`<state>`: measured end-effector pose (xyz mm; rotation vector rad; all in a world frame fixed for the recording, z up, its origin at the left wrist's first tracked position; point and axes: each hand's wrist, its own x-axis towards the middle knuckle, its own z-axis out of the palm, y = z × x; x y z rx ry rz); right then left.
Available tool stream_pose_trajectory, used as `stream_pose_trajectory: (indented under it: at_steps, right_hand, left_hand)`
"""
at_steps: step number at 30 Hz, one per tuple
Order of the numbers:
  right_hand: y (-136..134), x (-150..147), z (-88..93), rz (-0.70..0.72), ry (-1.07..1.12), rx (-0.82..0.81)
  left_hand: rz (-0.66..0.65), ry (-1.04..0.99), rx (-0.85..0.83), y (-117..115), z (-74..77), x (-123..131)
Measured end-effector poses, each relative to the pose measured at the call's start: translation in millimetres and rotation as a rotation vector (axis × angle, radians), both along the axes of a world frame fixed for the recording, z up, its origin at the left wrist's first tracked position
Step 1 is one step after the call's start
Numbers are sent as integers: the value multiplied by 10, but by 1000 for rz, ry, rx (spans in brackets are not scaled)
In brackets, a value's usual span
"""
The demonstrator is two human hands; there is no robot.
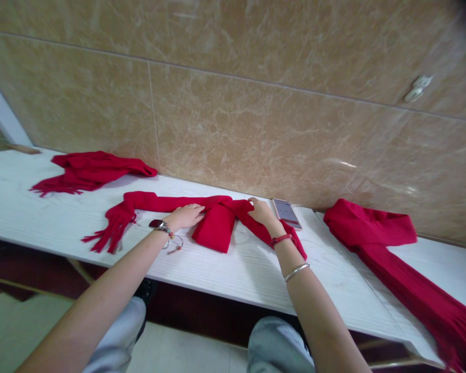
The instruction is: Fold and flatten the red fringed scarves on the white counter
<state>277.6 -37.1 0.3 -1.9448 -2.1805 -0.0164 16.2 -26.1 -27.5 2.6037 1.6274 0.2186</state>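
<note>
A red scarf [215, 228] lies across the white table in front of me. It is crossed near its middle, with a folded flap pointing toward me and a fringed end out to the left. My left hand [185, 216] rests on the scarf just left of the crossing, its fingers stretched over the cloth; the thumb is hidden. To the right of the crossing, my right hand [261, 212] has its fingers bent around the upper edge of the scarf. The scarf's other end runs under my right wrist.
Another red scarf [97, 168] lies bunched at the back left. A third, looped red scarf [373, 233] stretches toward the right front edge. Beside my right hand is a phone [286, 213]. A tiled wall [233, 129] borders the back of the white table [202, 274].
</note>
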Motion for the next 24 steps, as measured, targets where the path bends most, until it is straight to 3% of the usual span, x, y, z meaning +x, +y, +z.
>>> stream_pose_trajectory:
  at_steps: [3,8,13,17,20,22,24]
  right_hand:
    - [0,99,87,-37,35,52]
    - [-81,385,256,-104,101,175]
    - [-206,858,374,-215,164,280]
    - [-314,1149,413,-208,123,148]
    - [-371,1096,444,18,77,-69]
    - [-387,912,482,158,104,-139]
    - [-383,650,514,213,140,-166]
  left_hand:
    - [53,145,30,-55,68,-24]
    - [199,190,60,-78,168,-138]
    - [395,210,43,-64,261,-512]
    - [569,195,24,-87,337,-776]
    - [505,145,57,-100,357,-665]
    - [387,80,89,-99,332,-450]
    - [245,-43,86,-95,274,-210]
